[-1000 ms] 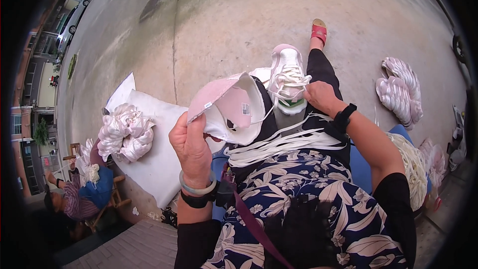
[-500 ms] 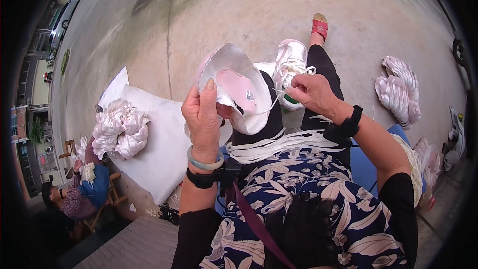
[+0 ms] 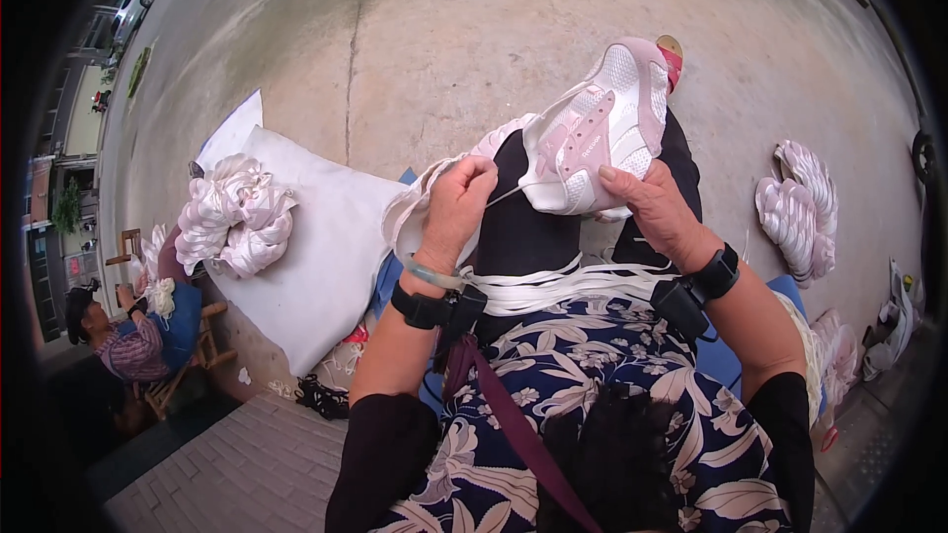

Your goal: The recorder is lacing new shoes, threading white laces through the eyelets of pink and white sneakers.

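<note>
In my right hand is a pink and white sneaker upper, gripped at its lower edge with the thumb on top and its side turned up. A row of eyelets shows along it. My left hand is closed in a pinch on a thin white shoelace that runs taut to the upper. Beneath and beside the left hand, a second pale upper rests by my thigh. A bundle of white laces lies across my lap.
Bunched pink and white uppers sit on a white sheet at the left. More stacked uppers lie on the concrete to the right. A seated co-worker is at far left. My foot wears a red sandal.
The upper has passed from my left hand to my right and turned its side up. My left hand now pulls the lace, which my right hand held before. The laced shoe front is covered.
</note>
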A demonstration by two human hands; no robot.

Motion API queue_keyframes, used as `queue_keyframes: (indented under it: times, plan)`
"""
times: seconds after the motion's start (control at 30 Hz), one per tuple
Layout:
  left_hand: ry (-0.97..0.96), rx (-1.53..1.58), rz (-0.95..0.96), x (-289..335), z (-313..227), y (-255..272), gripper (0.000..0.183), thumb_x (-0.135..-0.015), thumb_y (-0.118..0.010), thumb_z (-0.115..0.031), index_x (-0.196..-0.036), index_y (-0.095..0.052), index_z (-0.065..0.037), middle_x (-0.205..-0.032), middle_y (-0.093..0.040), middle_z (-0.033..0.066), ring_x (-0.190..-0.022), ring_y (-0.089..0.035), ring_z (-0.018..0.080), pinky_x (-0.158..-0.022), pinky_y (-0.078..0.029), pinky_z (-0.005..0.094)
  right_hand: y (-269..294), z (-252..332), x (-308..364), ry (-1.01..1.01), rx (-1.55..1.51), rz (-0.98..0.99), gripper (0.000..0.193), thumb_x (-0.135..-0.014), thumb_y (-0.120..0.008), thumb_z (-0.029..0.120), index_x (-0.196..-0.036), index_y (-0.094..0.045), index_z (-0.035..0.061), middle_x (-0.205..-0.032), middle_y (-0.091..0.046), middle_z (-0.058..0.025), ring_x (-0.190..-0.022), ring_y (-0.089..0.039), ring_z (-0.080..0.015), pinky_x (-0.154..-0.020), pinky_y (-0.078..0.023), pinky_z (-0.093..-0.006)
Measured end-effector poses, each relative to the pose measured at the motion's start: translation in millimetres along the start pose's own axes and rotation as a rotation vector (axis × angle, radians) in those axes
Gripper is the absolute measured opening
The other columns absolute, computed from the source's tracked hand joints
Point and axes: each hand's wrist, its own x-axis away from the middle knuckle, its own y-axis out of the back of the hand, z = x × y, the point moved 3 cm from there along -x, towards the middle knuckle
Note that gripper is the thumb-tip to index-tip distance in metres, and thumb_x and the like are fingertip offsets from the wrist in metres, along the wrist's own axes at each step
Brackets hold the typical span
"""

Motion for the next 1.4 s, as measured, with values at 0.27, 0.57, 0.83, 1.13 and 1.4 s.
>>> queue_keyframes:
  times: [0.27, 0.57, 0.83, 1.13, 1.4]
  plan:
    - [-0.359, -0.469, 0.371, 13, 7, -6, 0.013, -0.072, -0.064, -0.010, -0.067, -0.056, 0.000, -0.069, -0.054, 0.0063, -0.065, -0.049, 0.0154, -0.062, -0.039, 0.0270, 9, -7, -12, 0.018, -0.339, -0.062, 0.042, -0.087, -0.057, 0.017, -0.123, -0.045, -0.0016, -0.115, -0.056, -0.0085, -0.103, -0.056, -0.0174, -0.092, -0.043, -0.0327]
    - [0.297, -0.264, 0.702, 5, -18, -28, 0.025, -0.084, -0.059, -0.021, -0.080, -0.058, 0.003, -0.062, -0.058, 0.0043, -0.048, -0.054, 0.0085, -0.047, -0.044, 0.0198, 79, -15, 26, -0.024, -0.623, 0.022, 0.040, -0.089, -0.051, 0.015, -0.122, -0.043, -0.0062, -0.115, -0.055, -0.0149, -0.104, -0.057, -0.0226, -0.092, -0.044, -0.0355]
    - [0.016, -0.433, 0.684, 5, -17, -98, 0.024, -0.082, -0.057, -0.015, -0.094, -0.051, 0.004, -0.062, -0.059, 0.0076, -0.048, -0.059, 0.0131, -0.043, -0.046, 0.0246, 97, -48, 46, -0.103, -0.755, 0.046, 0.050, -0.089, -0.049, 0.015, -0.132, -0.031, -0.0032, -0.127, -0.047, -0.0148, -0.114, -0.050, -0.0252, -0.100, -0.037, -0.0415]
    - [-0.306, -0.626, 0.397, 7, -18, -101, 0.012, -0.081, -0.048, -0.007, -0.081, -0.046, 0.005, -0.055, -0.055, 0.0134, -0.042, -0.057, 0.0179, -0.040, -0.044, 0.0295, 101, -57, 39, -0.070, -0.247, -0.236, 0.039, -0.090, -0.054, 0.026, -0.116, -0.048, -0.0020, -0.101, -0.059, -0.0071, -0.090, -0.059, -0.0162, -0.080, -0.048, -0.0292]
    - [-0.245, -0.828, 0.370, -9, -15, -129, 0.019, -0.077, -0.047, -0.009, -0.085, -0.046, 0.009, -0.068, -0.057, 0.0291, -0.067, -0.057, 0.0452, -0.065, -0.046, 0.0500, 97, -40, 44, 0.617, 1.019, -0.669, 0.020, -0.086, -0.055, 0.019, -0.096, -0.058, 0.0022, -0.085, -0.057, -0.0122, -0.082, -0.054, -0.0277, -0.074, -0.043, -0.0356]
